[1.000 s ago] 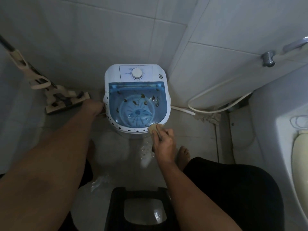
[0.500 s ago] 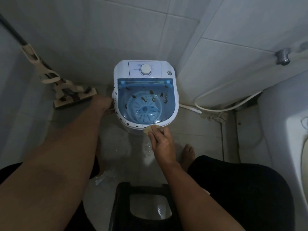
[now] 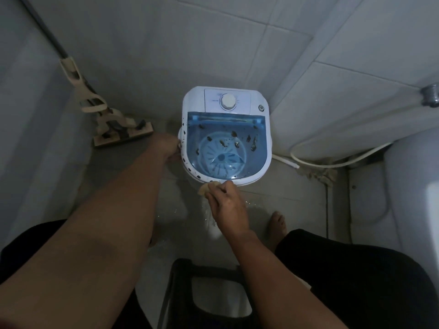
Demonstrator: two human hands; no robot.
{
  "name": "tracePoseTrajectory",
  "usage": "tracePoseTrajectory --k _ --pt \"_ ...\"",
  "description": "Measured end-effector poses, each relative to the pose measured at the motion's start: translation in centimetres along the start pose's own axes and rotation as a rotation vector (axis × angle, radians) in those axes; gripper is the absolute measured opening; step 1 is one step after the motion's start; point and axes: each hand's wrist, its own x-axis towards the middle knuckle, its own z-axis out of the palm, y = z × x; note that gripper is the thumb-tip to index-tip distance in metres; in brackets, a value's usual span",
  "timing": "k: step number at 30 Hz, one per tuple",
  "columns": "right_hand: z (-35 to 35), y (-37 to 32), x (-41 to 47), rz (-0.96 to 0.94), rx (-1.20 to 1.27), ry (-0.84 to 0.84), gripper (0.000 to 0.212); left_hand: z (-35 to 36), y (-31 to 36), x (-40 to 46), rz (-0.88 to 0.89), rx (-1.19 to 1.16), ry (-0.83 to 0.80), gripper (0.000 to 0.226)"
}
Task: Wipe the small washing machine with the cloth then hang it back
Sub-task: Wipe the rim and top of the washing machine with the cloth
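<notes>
Small white washing machine (image 3: 190,100) standing on the wet tiled floor (image 3: 285,186) in the corner of the walls, blue see-through lid (image 3: 225,129) closed, white dial (image 3: 228,101) on the panel at the back. Dark blotches scattered over the lid and dark specks along the left and front rim. Right hand (image 3: 229,207) at the near front edge of the machine, fingers curled around a small tan cloth (image 3: 206,187), cloth bunched and pressed against the front rim, only a little of it showing past the knuckles. Left hand (image 3: 167,146) reaching out to the machine's left side, touching it by the handle; fingers mostly hidden behind the hand, so cannot tell whether gripping or merely resting. Beige mop (image 3: 114,131) leaning on the left wall, head flat on the floor just beside the left hand. White hose (image 3: 332,162) looping along the base of the right wall. Metal tap (image 3: 430,95) up on the right wall. Bare foot (image 3: 276,222) on the floor near the right hand. Black stool (image 3: 180,281) at the bottom, between the knees.
</notes>
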Motion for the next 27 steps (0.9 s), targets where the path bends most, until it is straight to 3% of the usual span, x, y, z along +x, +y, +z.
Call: tracePoseTrajectory --k 7,12,19,27 --pt "-0.4 0.0 0.2 -0.022 0.005 0.013 0.026 0.5 0.7 -1.2 -0.051 -0.035 -0.068 0.027" --pt "-1.9 1.3 -0.5 0.0 0.067 0.097 0.028 0.2 0.4 -0.4 -0.074 -0.079 -0.068 0.017" --pt "-1.4 0.4 1.2 0.031 -0.077 0.085 0.023 -0.1 0.5 -0.8 -0.056 -0.091 -0.089 0.021" --pt "-1.3 -0.4 2.5 -0.072 -0.167 0.016 0.023 -0.6 0.1 -0.5 -0.056 -0.143 -0.156 0.018"
